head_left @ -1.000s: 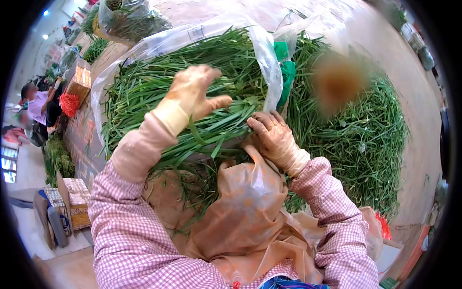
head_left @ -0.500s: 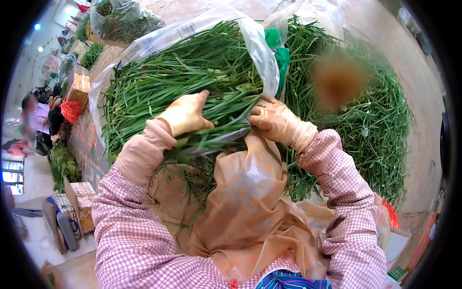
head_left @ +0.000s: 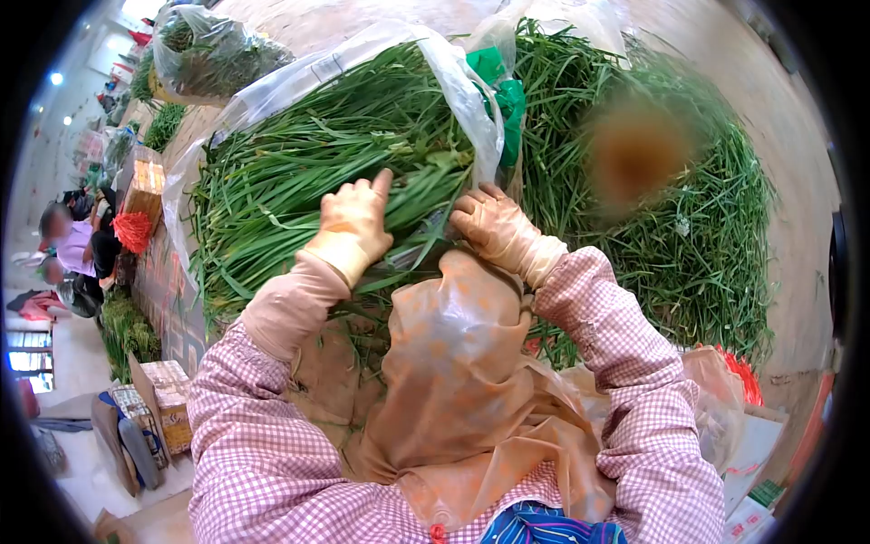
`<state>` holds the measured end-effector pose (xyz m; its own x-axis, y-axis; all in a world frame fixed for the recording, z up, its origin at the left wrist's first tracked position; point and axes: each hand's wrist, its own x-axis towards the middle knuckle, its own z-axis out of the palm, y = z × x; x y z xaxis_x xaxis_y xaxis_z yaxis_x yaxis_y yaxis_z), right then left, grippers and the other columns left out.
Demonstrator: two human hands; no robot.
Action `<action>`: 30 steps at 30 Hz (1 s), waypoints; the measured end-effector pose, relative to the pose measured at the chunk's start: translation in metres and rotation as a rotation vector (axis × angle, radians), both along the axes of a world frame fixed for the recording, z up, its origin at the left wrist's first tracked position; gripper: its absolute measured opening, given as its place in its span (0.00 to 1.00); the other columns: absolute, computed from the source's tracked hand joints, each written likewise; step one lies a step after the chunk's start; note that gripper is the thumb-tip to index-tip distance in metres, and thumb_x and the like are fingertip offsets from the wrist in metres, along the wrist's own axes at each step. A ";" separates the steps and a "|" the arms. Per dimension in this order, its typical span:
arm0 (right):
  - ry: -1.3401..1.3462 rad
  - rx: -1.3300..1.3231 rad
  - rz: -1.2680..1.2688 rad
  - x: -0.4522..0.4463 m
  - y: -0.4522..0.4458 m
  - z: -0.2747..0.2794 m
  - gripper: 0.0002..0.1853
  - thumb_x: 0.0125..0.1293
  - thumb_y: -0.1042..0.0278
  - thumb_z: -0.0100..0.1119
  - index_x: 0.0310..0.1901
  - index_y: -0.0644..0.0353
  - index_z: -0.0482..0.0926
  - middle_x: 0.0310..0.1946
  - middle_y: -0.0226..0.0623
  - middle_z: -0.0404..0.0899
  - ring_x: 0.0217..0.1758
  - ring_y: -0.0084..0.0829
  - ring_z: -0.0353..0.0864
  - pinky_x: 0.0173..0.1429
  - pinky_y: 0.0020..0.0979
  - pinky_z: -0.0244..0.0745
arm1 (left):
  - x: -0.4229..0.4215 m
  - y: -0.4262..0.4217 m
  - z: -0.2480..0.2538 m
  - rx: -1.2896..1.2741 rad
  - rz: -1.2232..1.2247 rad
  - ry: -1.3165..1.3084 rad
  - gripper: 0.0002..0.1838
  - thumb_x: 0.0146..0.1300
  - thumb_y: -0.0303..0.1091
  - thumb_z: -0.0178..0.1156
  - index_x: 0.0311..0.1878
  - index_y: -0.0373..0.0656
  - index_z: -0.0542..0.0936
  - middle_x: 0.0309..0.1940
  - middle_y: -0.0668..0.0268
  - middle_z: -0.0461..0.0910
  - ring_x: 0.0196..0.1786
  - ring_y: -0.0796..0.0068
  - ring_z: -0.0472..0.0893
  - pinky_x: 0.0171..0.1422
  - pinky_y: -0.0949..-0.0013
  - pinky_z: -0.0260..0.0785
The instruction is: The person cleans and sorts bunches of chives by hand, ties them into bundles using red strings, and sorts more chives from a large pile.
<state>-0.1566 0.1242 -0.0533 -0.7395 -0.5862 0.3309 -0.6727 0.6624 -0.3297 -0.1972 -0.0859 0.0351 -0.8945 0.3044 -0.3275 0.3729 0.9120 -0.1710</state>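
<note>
Long green stalks [head_left: 299, 172] lie bundled in an open clear plastic bag [head_left: 317, 65] in front of me. My left hand [head_left: 355, 222], in a pale glove, rests on the near side of the stalks with its fingers apart. At the bag's near right corner, my right hand [head_left: 494, 227], also gloved, has its fingers curled at the bag edge and stalk ends; what they hold is hidden. A brown plastic apron [head_left: 462, 363] covers my lap just below both hands.
A large heap of loose green stalks [head_left: 652, 263] spreads to the right, beside a green plastic strip [head_left: 510, 118]. Another filled bag [head_left: 213, 59] stands at the upper left. A person [head_left: 77, 240] sits far left near cardboard boxes [head_left: 145, 190] and red ties [head_left: 132, 232].
My left hand came down from above the stalks onto their near side. My right hand stays at the bag's corner, its fingers more curled. The view has shifted slightly.
</note>
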 end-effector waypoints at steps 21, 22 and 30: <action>-1.044 -1.471 -0.026 -0.012 -0.054 0.058 0.44 0.58 0.71 0.67 0.72 0.59 0.51 0.65 0.45 0.61 0.66 0.35 0.63 0.65 0.34 0.65 | -0.019 -0.071 0.046 1.129 0.109 -0.038 0.40 0.41 0.28 0.70 0.62 0.40 0.68 0.47 0.63 0.79 0.49 0.74 0.77 0.58 0.70 0.68; -0.997 -1.554 0.075 -0.018 -0.063 0.057 0.46 0.58 0.70 0.68 0.72 0.59 0.48 0.66 0.44 0.60 0.67 0.34 0.62 0.66 0.34 0.63 | -0.015 -0.066 0.045 1.165 0.130 -0.026 0.43 0.40 0.26 0.71 0.64 0.41 0.66 0.47 0.61 0.79 0.49 0.71 0.79 0.57 0.69 0.69; -0.895 -1.775 0.118 -0.007 -0.095 0.064 0.38 0.54 0.69 0.73 0.64 0.57 0.62 0.51 0.29 0.74 0.55 0.24 0.71 0.61 0.29 0.68 | 0.044 -0.033 0.017 0.312 -0.190 0.605 0.58 0.39 0.36 0.74 0.72 0.38 0.49 0.58 0.57 0.69 0.59 0.56 0.72 0.71 0.37 0.42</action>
